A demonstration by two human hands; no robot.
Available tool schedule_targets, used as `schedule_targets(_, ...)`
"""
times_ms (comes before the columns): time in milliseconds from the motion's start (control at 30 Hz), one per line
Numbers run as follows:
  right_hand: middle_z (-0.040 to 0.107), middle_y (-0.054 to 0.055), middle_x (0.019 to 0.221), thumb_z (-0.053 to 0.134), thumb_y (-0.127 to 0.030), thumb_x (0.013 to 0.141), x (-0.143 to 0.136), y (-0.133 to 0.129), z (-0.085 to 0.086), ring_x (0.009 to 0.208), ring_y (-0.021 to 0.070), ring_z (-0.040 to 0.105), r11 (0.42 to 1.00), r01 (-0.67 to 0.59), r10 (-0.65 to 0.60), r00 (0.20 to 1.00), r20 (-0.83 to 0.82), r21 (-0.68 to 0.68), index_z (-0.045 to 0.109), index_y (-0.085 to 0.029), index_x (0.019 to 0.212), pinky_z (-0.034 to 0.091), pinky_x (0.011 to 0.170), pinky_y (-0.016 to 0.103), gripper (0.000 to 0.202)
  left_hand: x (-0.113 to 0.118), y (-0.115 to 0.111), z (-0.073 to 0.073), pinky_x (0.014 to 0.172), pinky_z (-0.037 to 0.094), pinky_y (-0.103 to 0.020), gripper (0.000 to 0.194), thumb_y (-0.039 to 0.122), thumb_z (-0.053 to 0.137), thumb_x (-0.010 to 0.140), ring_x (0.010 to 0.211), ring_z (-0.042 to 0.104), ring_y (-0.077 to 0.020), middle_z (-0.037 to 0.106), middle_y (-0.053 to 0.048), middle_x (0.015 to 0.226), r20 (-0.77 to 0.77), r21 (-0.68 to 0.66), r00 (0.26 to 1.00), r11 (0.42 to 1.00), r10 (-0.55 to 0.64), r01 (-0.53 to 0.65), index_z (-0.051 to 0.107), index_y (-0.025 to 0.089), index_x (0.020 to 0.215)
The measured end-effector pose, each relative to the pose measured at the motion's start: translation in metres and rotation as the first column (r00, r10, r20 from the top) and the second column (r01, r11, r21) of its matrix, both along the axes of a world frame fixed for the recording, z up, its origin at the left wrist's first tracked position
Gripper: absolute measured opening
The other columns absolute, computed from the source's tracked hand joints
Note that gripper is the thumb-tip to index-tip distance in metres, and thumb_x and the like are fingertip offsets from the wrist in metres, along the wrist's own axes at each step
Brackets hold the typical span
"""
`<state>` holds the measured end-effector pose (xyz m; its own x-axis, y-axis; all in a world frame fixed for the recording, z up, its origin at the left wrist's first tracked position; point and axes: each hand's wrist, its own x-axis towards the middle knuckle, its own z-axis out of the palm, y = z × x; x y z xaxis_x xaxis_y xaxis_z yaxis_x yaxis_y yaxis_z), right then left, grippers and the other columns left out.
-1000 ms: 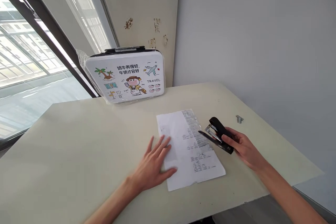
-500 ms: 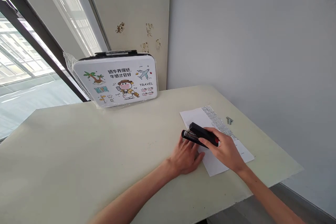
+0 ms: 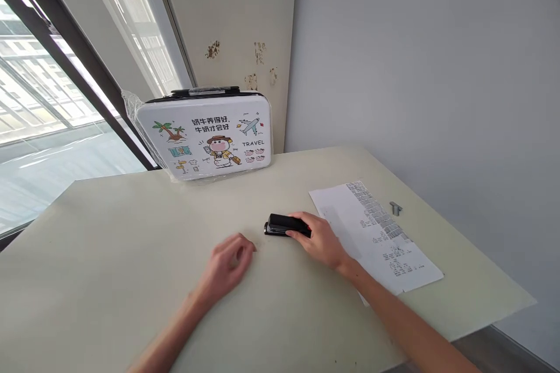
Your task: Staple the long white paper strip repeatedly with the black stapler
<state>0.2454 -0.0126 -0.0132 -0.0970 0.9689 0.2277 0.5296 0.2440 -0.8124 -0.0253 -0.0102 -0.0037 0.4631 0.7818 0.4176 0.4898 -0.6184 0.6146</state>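
A black stapler (image 3: 280, 225) lies level at or just above the tabletop, its arm lowered onto its base. Around its rear end are the thumb and fingers of my right hand (image 3: 321, 239), closed on it. My left hand (image 3: 230, 262) is to the left of the stapler, apart from it, with the fingers curled in loosely and nothing seen in them. Printed white paper (image 3: 336, 204) rests to the right, partly hidden under my right wrist and forearm. Beyond its right edge are small grey strips of staples (image 3: 396, 208).
A white cartoon-printed suitcase (image 3: 205, 151) in clear plastic wrap stands at the back of the pale table (image 3: 131, 245). A grey wall (image 3: 415, 70) runs along the right side, and a window (image 3: 39, 87) is on the left.
My right hand has carried the stapler left, off the paper, and its raised arm has come down. My left hand has left the paper, moved left and curled its fingers. The view has shifted slightly.
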Motion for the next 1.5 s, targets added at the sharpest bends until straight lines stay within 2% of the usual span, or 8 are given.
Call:
schedule_targets(167, 0.077, 0.003, 0.114, 0.064, -0.042, 0.098, -0.019, 0.001, 0.000, 0.100, 0.0222, 0.072, 0.995, -0.100, 0.098, 0.994, -0.057, -0.029, 0.068, -0.028, 0.122, 0.059, 0.086, 0.035, 0.028, -0.019, 0.015, 0.007, 0.059, 0.038, -0.025, 0.037, 0.048, 0.049, 0.101, 0.062, 0.047, -0.0142, 0.052, 0.002, 0.069, 0.126, -0.340, 0.907, 0.876, 0.402, -0.341, 0.065, 0.021, 0.081)
schedule_targets(367, 0.076, 0.007, 0.119, 0.031, -0.052, 0.110, -0.018, -0.003, -0.004, 0.113, 0.0239, 0.070, 0.993, 0.000, -0.027, 0.973, -0.228, -0.116, 0.068, -0.025, 0.119, 0.054, 0.099, 0.038, 0.047, -0.017, 0.018, 0.008, 0.055, 0.034, -0.024, 0.042, 0.057, 0.054, 0.097, 0.061, 0.042, -0.0138, 0.049, 0.002, 0.068, 0.187, -0.479, 0.874, 0.818, 0.449, -0.318, 0.065, 0.019, 0.080)
schedule_targets(567, 0.074, 0.010, 0.123, 0.029, -0.053, 0.111, -0.020, -0.003, -0.015, 0.117, 0.0232, 0.069, 0.985, 0.114, -0.145, 0.953, -0.267, -0.128, 0.059, -0.024, 0.123, 0.052, 0.104, 0.040, 0.044, -0.023, 0.018, 0.007, 0.061, 0.036, -0.026, 0.041, 0.056, 0.050, 0.099, 0.067, 0.046, -0.0159, 0.051, 0.001, 0.072, 0.173, -0.483, 0.847, 0.793, 0.503, -0.372, 0.064, 0.021, 0.081)
schedule_targets(933, 0.074, 0.008, 0.117, 0.030, -0.055, 0.110, -0.021, -0.004, -0.013, 0.104, 0.0243, 0.070, 0.987, 0.120, -0.143, 0.964, -0.226, -0.109, 0.060, -0.026, 0.116, 0.057, 0.091, 0.040, 0.042, -0.029, 0.021, 0.006, 0.109, 0.041, -0.039, 0.037, 0.056, 0.044, 0.102, 0.122, 0.058, -0.0279, 0.067, -0.005, 0.125, 0.258, -0.427, 0.732, 0.754, 0.631, -0.500, 0.065, 0.024, 0.102)
schedule_targets(1067, 0.074, 0.006, 0.110, 0.036, -0.053, 0.109, -0.019, -0.007, -0.006, 0.095, 0.0240, 0.070, 0.992, 0.058, -0.074, 0.985, -0.154, -0.109, 0.064, -0.027, 0.117, 0.058, 0.085, 0.039, 0.040, -0.027, 0.020, 0.003, 0.114, 0.041, -0.043, 0.040, 0.058, 0.047, 0.102, 0.131, 0.057, -0.0288, 0.066, -0.008, 0.135, 0.320, -0.475, 0.738, 0.774, 0.594, -0.417, 0.065, 0.023, 0.109)
schedule_targets(1233, 0.075, 0.007, 0.108, 0.063, -0.039, 0.099, -0.020, -0.010, -0.012, 0.098, 0.0275, 0.070, 0.999, -0.034, 0.033, 0.999, 0.034, 0.026, 0.066, -0.028, 0.118, 0.061, 0.083, 0.043, 0.022, -0.017, 0.015, 0.000, 0.120, 0.041, -0.044, 0.043, 0.058, 0.058, 0.100, 0.138, 0.057, -0.0287, 0.063, -0.009, 0.145, 0.469, -0.626, 0.731, 0.770, 0.496, -0.121, 0.065, 0.023, 0.123)
schedule_targets(1400, 0.074, 0.005, 0.122, 0.053, -0.009, 0.099, -0.023, -0.017, -0.013, 0.124, 0.0262, 0.066, 0.879, -0.156, 0.127, 0.987, 0.094, 0.450, 0.061, -0.032, 0.134, 0.060, 0.098, 0.046, 0.042, -0.009, 0.013, -0.007, 0.123, 0.039, -0.051, 0.048, 0.055, 0.058, 0.100, 0.138, 0.059, -0.0325, 0.066, -0.016, 0.142, 0.645, -0.753, 0.514, 0.584, 0.566, 0.302, 0.066, 0.016, 0.127)
schedule_targets(1500, 0.076, 0.003, 0.125, 0.054, -0.007, 0.100, -0.028, -0.025, -0.007, 0.130, 0.0261, 0.063, 0.796, -0.248, 0.141, 0.963, 0.229, 0.553, 0.061, -0.037, 0.140, 0.059, 0.100, 0.046, 0.050, -0.007, 0.011, -0.012, 0.123, 0.038, -0.057, 0.056, 0.059, 0.045, 0.103, 0.138, 0.058, -0.0357, 0.066, -0.019, 0.142, 0.647, -0.761, 0.528, 0.414, 0.551, 0.500, 0.068, 0.014, 0.127)
